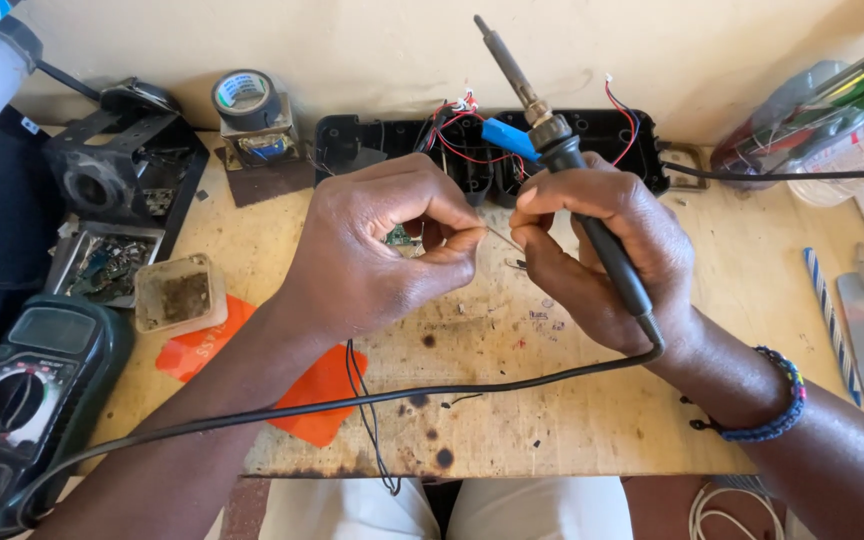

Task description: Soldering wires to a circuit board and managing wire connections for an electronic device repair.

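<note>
My left hand (382, 245) is pinched shut on a thin wire (500, 238) that runs across to my right hand. My right hand (602, 250) also pinches that wire with its fingertips, while a soldering iron (552, 140) with a black handle lies tucked across its palm, tip pointing up and away. The iron's black cord (352, 402) trails down and left over the wooden bench (572, 420). Behind both hands lies a black plastic casing (612, 135) with red and black wires and a blue part (508, 137) inside.
A green multimeter (22, 400) sits at the left front, with an orange sheet (297, 395) and a small dirty tub (180, 293) beside it. A tape roll (244, 98) and a black bracket (117, 165) stand at the back left. Tools lie at the right edge.
</note>
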